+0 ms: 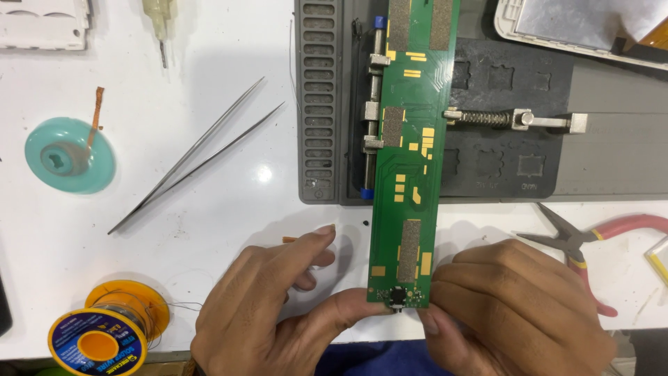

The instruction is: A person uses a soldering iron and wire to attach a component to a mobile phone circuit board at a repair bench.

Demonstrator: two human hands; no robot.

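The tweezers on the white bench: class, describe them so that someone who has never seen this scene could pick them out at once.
Start at the grey work mat at the top of the white table and look just left of it. There lie the tweezers, slanting from upper right down to lower left, above the left hand. Unlike the red-handled pliers, they are two thin bare-metal prongs joined at the lower left end.

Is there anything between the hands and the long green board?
Nothing visible. The left hand and right hand already touch the near end of the green circuit board, thumbs pressing beside its small black part. The far end sits in the grey holder.
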